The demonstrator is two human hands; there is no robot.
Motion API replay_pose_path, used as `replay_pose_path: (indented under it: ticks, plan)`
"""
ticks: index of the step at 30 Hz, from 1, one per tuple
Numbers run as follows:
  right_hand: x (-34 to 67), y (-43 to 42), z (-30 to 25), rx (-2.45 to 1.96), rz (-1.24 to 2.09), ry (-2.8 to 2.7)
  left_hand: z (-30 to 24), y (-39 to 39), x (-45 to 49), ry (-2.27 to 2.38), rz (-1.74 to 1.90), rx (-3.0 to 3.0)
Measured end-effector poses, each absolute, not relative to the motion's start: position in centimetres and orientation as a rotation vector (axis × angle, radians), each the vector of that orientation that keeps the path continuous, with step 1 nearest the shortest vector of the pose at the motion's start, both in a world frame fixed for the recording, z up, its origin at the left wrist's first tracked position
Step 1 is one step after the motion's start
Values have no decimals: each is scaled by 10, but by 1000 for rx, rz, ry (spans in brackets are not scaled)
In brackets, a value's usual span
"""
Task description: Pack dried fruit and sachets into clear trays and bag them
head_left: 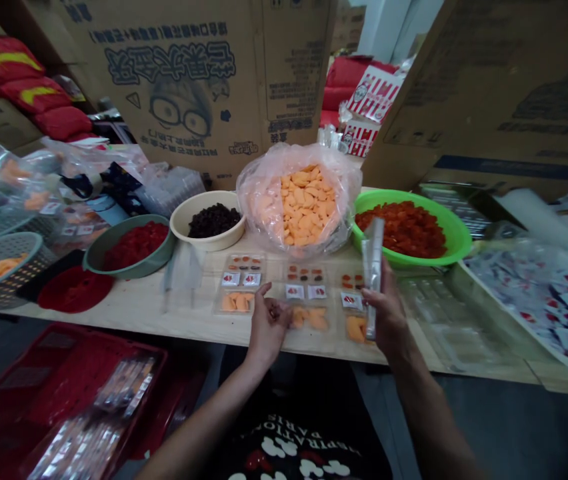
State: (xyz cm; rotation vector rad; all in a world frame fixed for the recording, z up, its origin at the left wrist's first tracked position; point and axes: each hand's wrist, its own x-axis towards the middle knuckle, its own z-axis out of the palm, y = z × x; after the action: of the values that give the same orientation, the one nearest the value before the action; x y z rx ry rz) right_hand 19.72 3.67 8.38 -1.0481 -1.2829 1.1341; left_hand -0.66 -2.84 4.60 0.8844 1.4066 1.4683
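My right hand (389, 310) grips a thin upright stack of clear plastic lids (375, 267), seen edge-on over the right-hand tray (353, 293); whether they are lids or trays is hard to tell. My left hand (269, 323) has its fingers curled together by the middle tray (307, 290); what lies in them, if anything, is too small to name. A left tray (239, 283) sits just beyond that hand. Each tray holds orange crescent pieces, small white sachets and little red or dark pieces in compartments.
Behind the trays stand a green-grey bowl (164, 252) of red pieces, a cream bowl (179, 230) of dark pieces, a bag of orange pieces (309, 207) and a lime bowl (464, 230). Sachets fill a white bin (489, 293) at right. A red crate (54, 347) holds packs below left.
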Motion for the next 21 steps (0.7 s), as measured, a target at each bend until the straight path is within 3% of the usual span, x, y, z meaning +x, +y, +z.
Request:
replay_pose_path:
  ticks: [5,9,16,21]
  plan:
    - [220,33,95,-1124,1168,-1161,10,-23,-7,1841,1308,1326]
    - [222,25,87,-1191,1217,-1147,7,-15,-3,1837,1224,1533]
    - [226,21,67,-1146,1302,-1208,5,-3,-3,1665,1435,1036]
    - [224,21,58,-1103,1331,-1267,12,4,-3,1674,1331,977]
